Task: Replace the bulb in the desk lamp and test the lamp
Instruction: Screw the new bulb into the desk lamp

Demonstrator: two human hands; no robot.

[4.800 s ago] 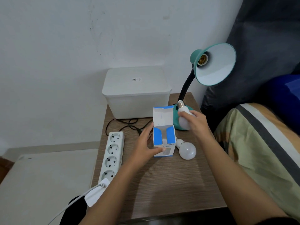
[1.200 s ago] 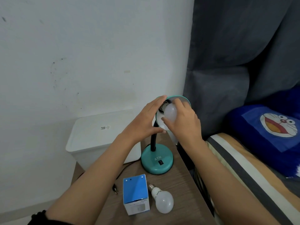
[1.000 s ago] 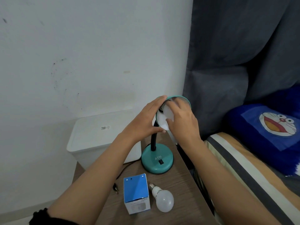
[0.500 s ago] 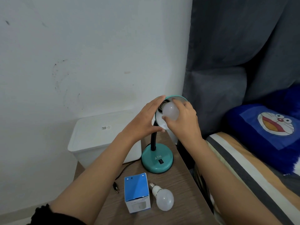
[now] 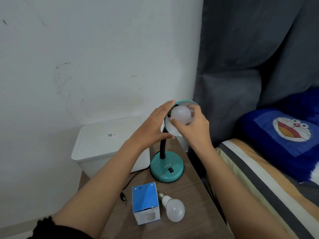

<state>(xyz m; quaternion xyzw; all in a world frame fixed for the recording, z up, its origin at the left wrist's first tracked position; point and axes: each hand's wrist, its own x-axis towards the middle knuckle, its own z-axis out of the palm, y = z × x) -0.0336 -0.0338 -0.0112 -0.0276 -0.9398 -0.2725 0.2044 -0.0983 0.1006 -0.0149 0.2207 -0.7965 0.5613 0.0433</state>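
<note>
- The right hand [image 5: 191, 128] curls around a white bulb [image 5: 181, 114] inside the teal lamp shade [image 5: 185, 102]; its fingertips [image 5: 192, 107] and thumb press on the globe, so the hand is closed on the bulb.
- The bulb's screw end points into the shade, toward the left hand; whether it sits fully in the socket cannot be told.
- The left hand [image 5: 151, 128] is spread fairly flat, fingers together and extended, cupping the outer back of the shade, thumb hooked under its lower edge beside the black neck [image 5: 162, 147]. It steadies the shade without wrapping it.
- Below both hands stands the one desk lamp, its round teal base [image 5: 166, 169] on the wooden table [image 5: 195, 200].
- Two bulbs are counted: the one in the right hand, and a spare bulb [image 5: 173, 208] lying on its side well below the hands, near the table's front.
- One blue box [image 5: 145, 202] stands just beside that spare bulb, under the left forearm's line.
- One black plug [image 5: 123, 199] lies loose to the left of the box.
- One white bin [image 5: 107, 145] sits behind the left wrist, against the wall.
- One blue cartoon pillow [image 5: 284, 135] rests on the bed, off to the right of the right hand.
</note>
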